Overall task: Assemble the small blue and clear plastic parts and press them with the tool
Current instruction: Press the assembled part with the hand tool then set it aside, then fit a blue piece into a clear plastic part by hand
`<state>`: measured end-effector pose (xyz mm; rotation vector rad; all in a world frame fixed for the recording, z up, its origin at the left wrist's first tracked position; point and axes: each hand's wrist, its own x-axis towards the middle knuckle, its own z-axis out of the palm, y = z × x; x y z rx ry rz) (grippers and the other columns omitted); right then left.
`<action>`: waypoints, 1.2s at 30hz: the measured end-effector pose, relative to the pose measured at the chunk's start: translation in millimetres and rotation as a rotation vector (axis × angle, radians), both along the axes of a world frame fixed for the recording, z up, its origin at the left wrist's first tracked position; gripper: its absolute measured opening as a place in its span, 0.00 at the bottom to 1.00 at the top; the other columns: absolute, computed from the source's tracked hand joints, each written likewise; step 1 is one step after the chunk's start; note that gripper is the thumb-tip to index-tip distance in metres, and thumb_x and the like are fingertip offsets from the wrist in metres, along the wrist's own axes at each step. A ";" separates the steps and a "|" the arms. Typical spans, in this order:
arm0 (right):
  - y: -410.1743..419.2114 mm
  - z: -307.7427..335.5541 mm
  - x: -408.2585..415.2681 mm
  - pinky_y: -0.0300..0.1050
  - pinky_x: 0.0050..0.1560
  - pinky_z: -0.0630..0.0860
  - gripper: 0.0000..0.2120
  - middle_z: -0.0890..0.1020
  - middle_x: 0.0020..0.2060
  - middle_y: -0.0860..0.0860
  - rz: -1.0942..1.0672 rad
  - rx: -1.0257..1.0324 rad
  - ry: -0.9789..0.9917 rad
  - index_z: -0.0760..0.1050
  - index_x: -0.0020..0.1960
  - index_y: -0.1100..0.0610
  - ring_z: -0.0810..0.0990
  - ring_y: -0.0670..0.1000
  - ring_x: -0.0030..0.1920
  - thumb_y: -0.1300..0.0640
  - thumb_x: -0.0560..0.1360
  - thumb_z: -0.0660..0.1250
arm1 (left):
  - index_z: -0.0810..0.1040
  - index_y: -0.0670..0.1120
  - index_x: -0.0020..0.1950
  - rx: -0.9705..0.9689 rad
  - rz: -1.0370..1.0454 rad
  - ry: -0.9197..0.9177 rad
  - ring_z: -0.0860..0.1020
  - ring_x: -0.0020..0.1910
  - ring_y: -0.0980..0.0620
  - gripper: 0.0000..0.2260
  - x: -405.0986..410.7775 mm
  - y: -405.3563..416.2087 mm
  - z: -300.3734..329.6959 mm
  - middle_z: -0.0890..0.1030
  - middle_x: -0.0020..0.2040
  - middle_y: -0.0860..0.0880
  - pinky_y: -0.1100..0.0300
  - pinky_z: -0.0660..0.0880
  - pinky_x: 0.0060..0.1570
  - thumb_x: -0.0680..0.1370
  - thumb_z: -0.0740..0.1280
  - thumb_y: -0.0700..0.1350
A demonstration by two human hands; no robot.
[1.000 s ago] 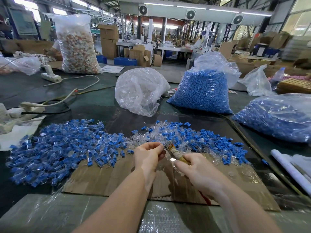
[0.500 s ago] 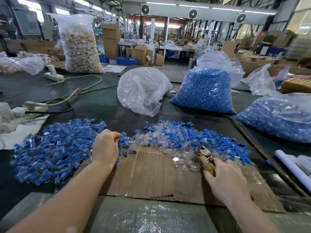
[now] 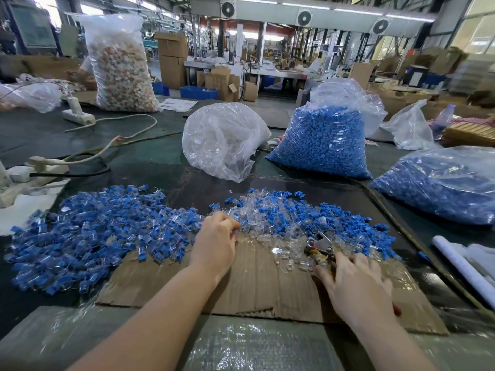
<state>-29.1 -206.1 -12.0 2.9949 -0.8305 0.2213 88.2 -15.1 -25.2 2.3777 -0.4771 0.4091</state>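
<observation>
We see a heap of assembled blue-and-clear parts (image 3: 88, 236) lying at left, loose clear and blue pieces (image 3: 292, 218) mixed at centre, and the metal-headed tool (image 3: 320, 246) lying among them.

Left hand (image 3: 215, 243) fingertips curled under at 12 o'clock edge of cardboard; whether they hold part, cannot tell. Tool (image 3: 320, 246) handle hidden beneath right hand (image 3: 356, 286); only metal head shows. Blue bag (image 3: 439, 183) at 3 o'clock cut by frame edge. Far background at 1 o'clock blurred. Both forearms cut by bottom edge.
</observation>
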 end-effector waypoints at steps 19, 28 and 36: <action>12.0 16.7 76.0 0.51 0.60 0.71 0.10 0.80 0.54 0.50 0.223 0.286 -0.234 0.76 0.58 0.52 0.75 0.51 0.56 0.57 0.78 0.61 | 0.76 0.50 0.56 -0.053 -0.104 0.109 0.69 0.49 0.61 0.07 -20.7 -33.0 -15.4 0.75 0.49 0.55 0.74 0.65 0.47 0.78 0.64 0.44; 25.1 8.0 111.9 0.54 0.62 0.64 0.11 0.79 0.55 0.50 0.165 0.239 -0.253 0.75 0.60 0.49 0.74 0.53 0.57 0.53 0.79 0.61 | 0.74 0.51 0.56 -0.087 -0.127 0.095 0.73 0.48 0.59 0.07 -23.1 -30.6 -14.7 0.78 0.49 0.53 0.70 0.68 0.47 0.79 0.63 0.46; 24.5 4.4 117.5 0.53 0.61 0.62 0.03 0.80 0.46 0.50 0.123 0.247 -0.257 0.74 0.50 0.51 0.75 0.53 0.52 0.58 0.77 0.64 | 0.78 0.50 0.56 -0.103 -0.142 0.060 0.74 0.51 0.56 0.10 -25.4 -29.5 -11.5 0.80 0.50 0.53 0.62 0.70 0.53 0.76 0.66 0.40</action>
